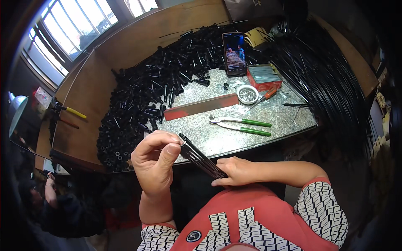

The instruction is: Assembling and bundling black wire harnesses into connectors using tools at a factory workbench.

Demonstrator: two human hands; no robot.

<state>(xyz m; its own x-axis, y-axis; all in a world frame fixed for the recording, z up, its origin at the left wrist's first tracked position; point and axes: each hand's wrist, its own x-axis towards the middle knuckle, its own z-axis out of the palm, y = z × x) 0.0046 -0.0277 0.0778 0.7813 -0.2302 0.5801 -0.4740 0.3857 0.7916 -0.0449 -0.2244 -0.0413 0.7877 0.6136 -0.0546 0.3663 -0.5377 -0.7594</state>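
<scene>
Several thin black rods (pixel 200 160) lie together in a slanting bundle in front of my body. My right hand (pixel 233 169) is closed around their lower right part. At their upper left end, my left hand (pixel 155 157) is raised with thumb and fingers in a pinch. A small light glint shows at those fingertips, too small to name. Beyond my hands on the speckled tabletop (pixel 188 138) lie pincers with green handles (pixel 247 126) and a long flat reddish-brown bar (pixel 201 106).
Black tubular parts (pixel 142 92) pile up at the left and back. Long black rods (pixel 331 83) fill the right side. A phone (pixel 234 54) stands behind a white dish of small rings (pixel 247 95), a screwdriver (pixel 268 95) and a red box (pixel 264 76). Another person (pixel 63 209) sits far left.
</scene>
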